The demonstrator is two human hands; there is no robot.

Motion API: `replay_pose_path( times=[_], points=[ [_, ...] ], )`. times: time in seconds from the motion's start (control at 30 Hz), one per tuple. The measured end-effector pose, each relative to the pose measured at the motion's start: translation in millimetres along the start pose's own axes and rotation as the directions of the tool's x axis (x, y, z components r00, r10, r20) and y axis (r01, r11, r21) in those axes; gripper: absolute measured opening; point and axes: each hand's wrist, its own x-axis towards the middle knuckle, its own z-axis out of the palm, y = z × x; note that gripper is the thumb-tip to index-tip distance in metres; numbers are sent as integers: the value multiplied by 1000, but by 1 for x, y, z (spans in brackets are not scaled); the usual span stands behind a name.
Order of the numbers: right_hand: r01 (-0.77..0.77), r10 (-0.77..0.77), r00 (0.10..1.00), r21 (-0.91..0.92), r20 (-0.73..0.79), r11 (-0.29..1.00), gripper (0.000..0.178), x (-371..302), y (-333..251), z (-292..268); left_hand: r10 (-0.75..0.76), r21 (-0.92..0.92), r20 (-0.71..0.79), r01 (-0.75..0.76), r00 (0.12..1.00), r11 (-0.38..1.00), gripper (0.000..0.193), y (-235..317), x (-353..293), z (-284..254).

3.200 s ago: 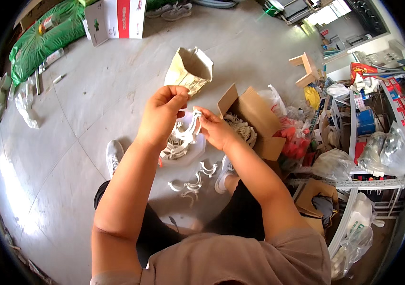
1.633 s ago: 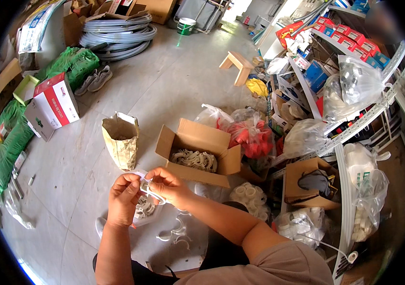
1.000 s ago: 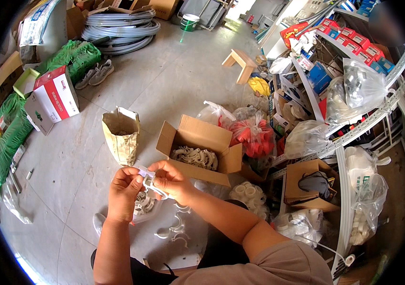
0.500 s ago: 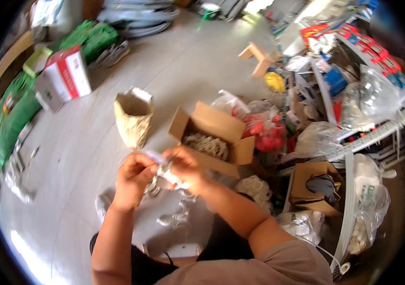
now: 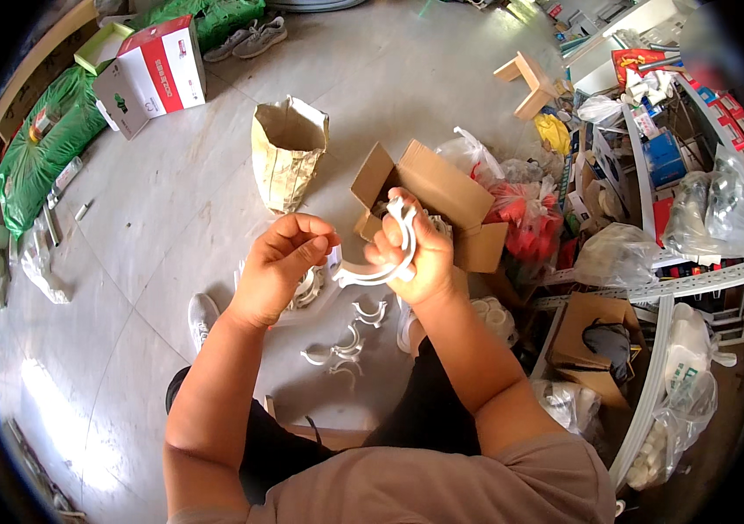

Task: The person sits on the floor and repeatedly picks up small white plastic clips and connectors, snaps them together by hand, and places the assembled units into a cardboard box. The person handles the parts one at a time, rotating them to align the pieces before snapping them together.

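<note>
The R hand is closed around a white C-shaped pipe clip, whose free end points to the L hand, just beside its fingertips. The L hand is narrow, thumb near fingers; I cannot tell if smth small is pinched there. Behind the L hand, partly hid, I see a plastic tub w/ more clips. Nearer to me than both hands, loose clips lie on the floor. Beyond the L hand stands an open paper bag; behind the R hand, an open carton.
</note>
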Motion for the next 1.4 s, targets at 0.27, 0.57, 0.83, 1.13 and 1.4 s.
replay_pose_path(
  times=[0.27, 0.57, 0.83, 1.13, 1.4],
  points=[
    [-11, 85, 967, 292, -242, 956, 24, 4, 1, -10, 6, -58, 174, 4, 985, 998, 25, -9, -4, 7],
    [18, -414, 875, -838, -251, 546, 29, 5, 16, -13, -60, 0, 38, 60, 998, 998, 25, -7, 2, -3],
    [-44, -86, 993, -946, -75, 321, 22, -2, 24, 6, -57, -17, 12, 57, 998, 998, 23, -6, 3, 0],
    [-44, -69, 991, -753, -118, 657, 19, -2, 29, 10, -51, 57, -117, 58, 992, 997, 23, -3, 6, -6],
    [-60, -9, 996, -738, -89, 673, 20, -2, 26, 8, -101, 105, -85, 110, 991, 988, 25, -2, 5, -6]
  ],
)
